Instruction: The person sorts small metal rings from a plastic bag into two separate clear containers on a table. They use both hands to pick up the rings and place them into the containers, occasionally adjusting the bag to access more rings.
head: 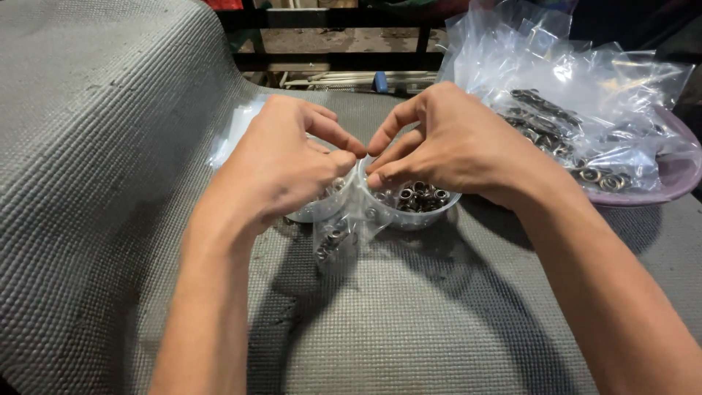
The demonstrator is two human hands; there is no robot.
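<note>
My left hand and my right hand meet fingertip to fingertip above two small clear bowls. Both pinch the top of a small clear plastic bag that hangs down between them with a few metal rings inside. The right bowl holds several small metal rings. The left bowl is mostly hidden under my left hand.
A grey ribbed mat covers the surface and curls up at the left. At the right, a purple basin holds a heap of clear bags filled with metal rings. A dark rail runs along the back.
</note>
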